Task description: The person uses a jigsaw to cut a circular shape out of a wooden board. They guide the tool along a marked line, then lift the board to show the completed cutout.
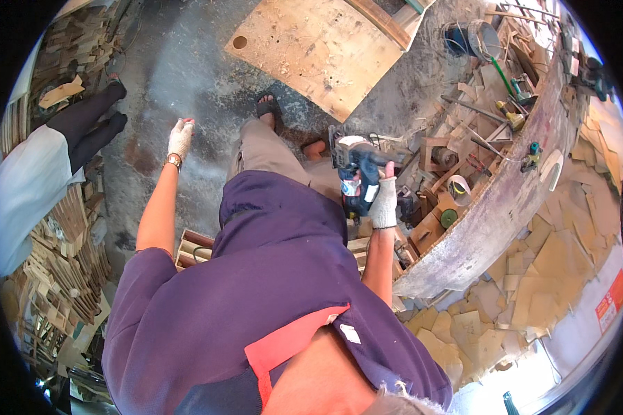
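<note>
My right hand, in a white knitted glove with bare fingertips, is closed around a black and blue handheld power tool. The tool is held at my right thigh, with a metal plate at its far end; its exact kind is unclear. Away to the left, my left hand hangs over the floor in a matching glove, a watch at its wrist. Its fingers are curled together, and whatever they may hold is hidden.
Ahead lies a plywood board with a round hole and shavings. At right, a curved bench borders wood scraps, tools and a bucket. Wood strips pile up at left, beside another person. A wooden stool is behind me.
</note>
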`<state>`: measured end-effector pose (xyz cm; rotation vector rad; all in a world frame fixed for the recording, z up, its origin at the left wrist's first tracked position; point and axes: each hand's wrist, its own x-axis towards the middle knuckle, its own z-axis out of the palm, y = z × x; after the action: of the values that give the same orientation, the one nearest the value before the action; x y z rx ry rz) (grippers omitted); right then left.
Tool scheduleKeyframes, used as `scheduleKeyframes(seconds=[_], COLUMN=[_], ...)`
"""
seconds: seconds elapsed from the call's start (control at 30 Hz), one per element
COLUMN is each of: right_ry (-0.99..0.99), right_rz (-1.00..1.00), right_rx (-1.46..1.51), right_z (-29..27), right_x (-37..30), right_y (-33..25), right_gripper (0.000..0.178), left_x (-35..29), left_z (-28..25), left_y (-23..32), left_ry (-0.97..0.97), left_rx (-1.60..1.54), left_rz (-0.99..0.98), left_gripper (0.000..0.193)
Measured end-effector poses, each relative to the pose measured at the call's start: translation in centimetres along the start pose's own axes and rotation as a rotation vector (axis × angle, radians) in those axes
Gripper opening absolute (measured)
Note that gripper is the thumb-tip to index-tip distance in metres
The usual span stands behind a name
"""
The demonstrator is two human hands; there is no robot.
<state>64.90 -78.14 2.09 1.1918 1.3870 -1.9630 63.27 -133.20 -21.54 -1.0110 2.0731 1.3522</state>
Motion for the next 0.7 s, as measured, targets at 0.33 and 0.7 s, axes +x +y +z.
scheduleKeyframes(seconds=[0.33, 0.7], right_ry=[-0.072, -0.041], right_rz=[-0.02, -0.431], right_rx=[-0.077, -1.154], right_z=[3.8, 4.3], right_x=[3.8, 12.4], right_y=[-2.2, -3.8], right_gripper=[0.045, 0.051], left_x=[3.0, 7.8], left_z=[11.8, 37.8], left_y=[-0.9, 6.0], left_ry=[-0.052, 0.018], left_rx=[-0.2, 0.3], left_rz=[-0.091, -0.346], left_gripper=[0.049, 0.058])
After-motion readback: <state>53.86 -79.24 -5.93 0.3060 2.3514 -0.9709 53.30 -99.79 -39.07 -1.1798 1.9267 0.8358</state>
